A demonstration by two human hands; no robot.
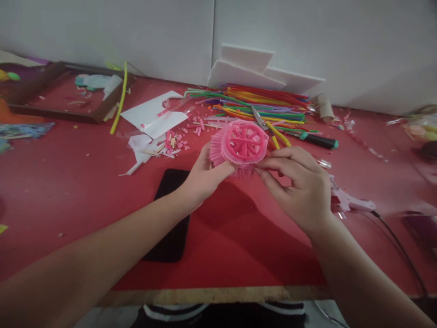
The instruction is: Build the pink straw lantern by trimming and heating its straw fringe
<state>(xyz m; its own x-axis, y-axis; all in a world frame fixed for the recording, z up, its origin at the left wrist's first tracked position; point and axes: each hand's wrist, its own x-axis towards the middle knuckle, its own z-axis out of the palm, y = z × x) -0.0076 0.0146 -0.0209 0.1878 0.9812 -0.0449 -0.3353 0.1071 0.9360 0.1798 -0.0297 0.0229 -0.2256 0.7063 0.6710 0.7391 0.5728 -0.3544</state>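
A pink round craft piece [244,142], with a spoked wheel shape on its face and a fringe of pink bristles at its side, is held up above the red table. My left hand [213,171] is closed around its left and lower side, the thumb beneath it. My right hand [295,182] pinches at the lower right edge of the piece, thumb and fingers together; whether something small sits between the fingertips cannot be made out. Just behind the piece lie pliers [273,127] with yellow handles, partly hidden by it.
Many coloured pipe cleaners [259,102] lie at the back, before white foam sheets [246,68]. A black phone [170,218] rests under my left forearm. A pink glue gun [351,200] with a cord is at the right. Pink scraps [174,142], white paper [153,114] and a brown frame [58,114] lie left.
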